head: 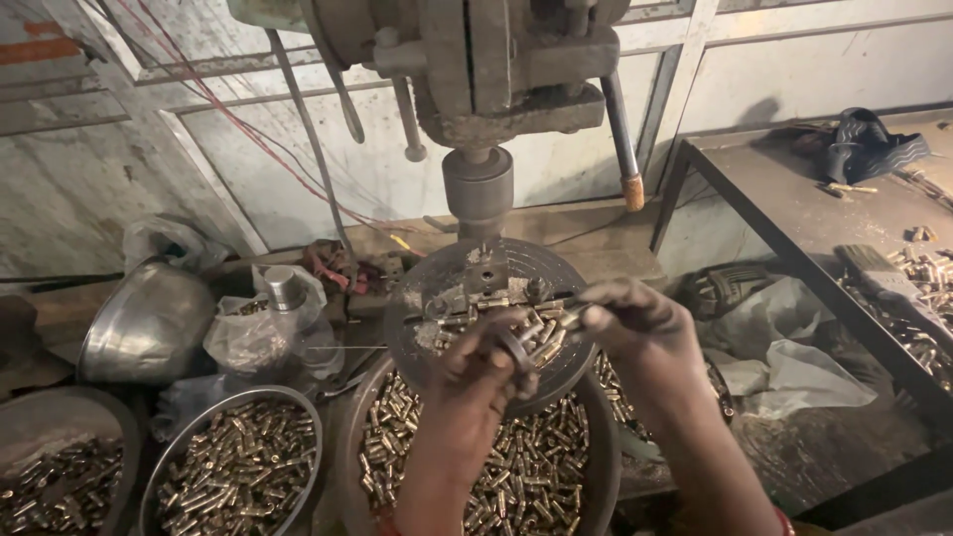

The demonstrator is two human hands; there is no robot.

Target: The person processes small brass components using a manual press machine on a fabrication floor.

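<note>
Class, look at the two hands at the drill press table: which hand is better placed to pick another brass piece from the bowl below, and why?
Probably the left hand: it sits directly above the bowl of brass pieces, while the right hand is busy pinching a thin tool.

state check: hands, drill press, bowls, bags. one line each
left hand: fingers closed on a small metal part above the round table
right hand: fingers pinching a thin tool
drill press spindle: raised, clear of the round table
centre bowl: filled with small brass parts
left bowl: filled with brass parts
steel bowl: tipped on its side
plastic bag: open, crumpled
</note>
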